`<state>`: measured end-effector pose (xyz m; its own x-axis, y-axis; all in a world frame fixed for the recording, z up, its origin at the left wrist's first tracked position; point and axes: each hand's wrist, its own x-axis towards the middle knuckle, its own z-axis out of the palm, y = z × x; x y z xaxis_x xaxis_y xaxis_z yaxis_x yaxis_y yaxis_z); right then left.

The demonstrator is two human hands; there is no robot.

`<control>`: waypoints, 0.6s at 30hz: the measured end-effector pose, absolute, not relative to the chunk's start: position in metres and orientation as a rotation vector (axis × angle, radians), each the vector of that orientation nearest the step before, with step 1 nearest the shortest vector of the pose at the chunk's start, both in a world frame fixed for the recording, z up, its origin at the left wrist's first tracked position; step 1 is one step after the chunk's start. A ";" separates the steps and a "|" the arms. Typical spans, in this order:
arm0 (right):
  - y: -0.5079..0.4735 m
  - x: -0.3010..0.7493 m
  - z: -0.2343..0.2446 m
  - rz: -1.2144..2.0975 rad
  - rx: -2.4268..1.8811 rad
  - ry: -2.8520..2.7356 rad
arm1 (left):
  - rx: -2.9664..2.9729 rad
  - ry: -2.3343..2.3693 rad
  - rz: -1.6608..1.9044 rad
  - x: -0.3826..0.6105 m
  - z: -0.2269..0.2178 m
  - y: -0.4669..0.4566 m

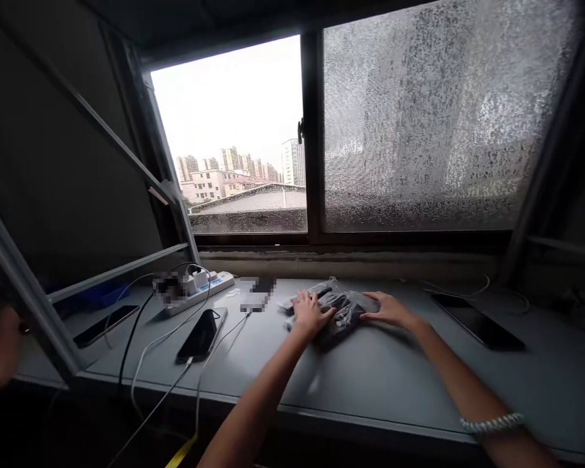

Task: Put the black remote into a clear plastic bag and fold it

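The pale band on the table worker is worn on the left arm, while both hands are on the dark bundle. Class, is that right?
Not quite: the head view shows the pale band on the right arm, not the left. Both the left hand and the right hand are indeed on the dark bundle.

Daylight from the overexposed left pane pales the back-left of the bench, soft shadow lies frontward of the plastic-wrapped bundle, gloom fills the space below the front edge, wide-angle distortion stretches the sides, and another person's hand by the left end seems motion-blurred.
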<state>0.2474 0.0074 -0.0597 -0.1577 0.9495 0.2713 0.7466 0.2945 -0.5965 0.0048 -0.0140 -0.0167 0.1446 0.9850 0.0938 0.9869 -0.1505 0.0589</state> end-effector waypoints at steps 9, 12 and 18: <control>0.006 0.229 -0.050 0.583 -1.367 -1.872 | -2.461 -2.157 -0.234 -0.015 -0.025 0.019; 0.007 0.227 -0.049 0.547 -1.367 -1.882 | -2.355 -2.253 -0.241 -0.010 -0.020 0.031; 0.007 0.227 -0.039 0.531 -1.391 -1.918 | -2.156 -2.320 -0.375 -0.008 -0.021 0.052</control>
<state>0.2268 0.0065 -0.0387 -0.1797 0.9378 0.2971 0.6517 0.3398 -0.6782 -0.0077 0.0520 -0.0214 -0.0858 0.9885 0.1243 0.9773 0.0592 0.2034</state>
